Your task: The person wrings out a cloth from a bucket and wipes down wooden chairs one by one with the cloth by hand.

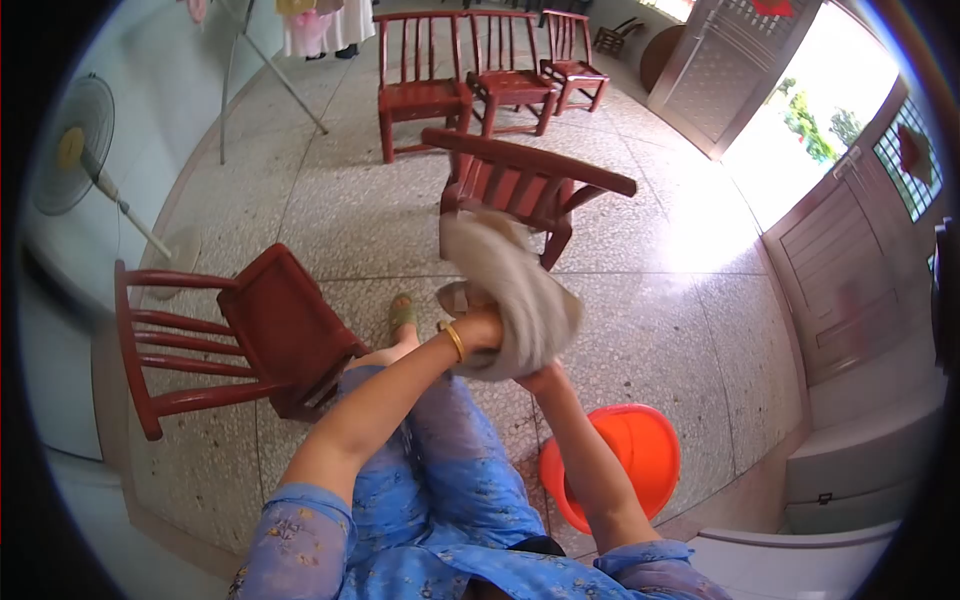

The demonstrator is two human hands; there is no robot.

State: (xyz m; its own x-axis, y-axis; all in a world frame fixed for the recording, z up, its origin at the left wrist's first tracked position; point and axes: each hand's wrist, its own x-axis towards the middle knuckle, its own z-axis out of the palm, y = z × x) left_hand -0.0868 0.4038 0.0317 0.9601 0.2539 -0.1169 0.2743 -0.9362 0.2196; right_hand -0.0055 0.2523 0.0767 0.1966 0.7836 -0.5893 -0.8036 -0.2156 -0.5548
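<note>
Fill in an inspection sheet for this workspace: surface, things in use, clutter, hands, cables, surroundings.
Surface: speckled floor with dark joint lines; bright glare near the open doorway.
Things in use: grey cloth, blurred, in front of part of the nearest red chair.
Clutter: orange-red bucket, partly hidden by the right forearm; another red chair at picture left; three more in a row beyond.
Hands: left hand grips the cloth; right hand is at its lower edge, fingers hidden.
Cables: a thin line, possibly a cord, hangs by the fan; no other seen.
Surroundings: clothes hanging at the back; greenery outside the doorway.
</note>
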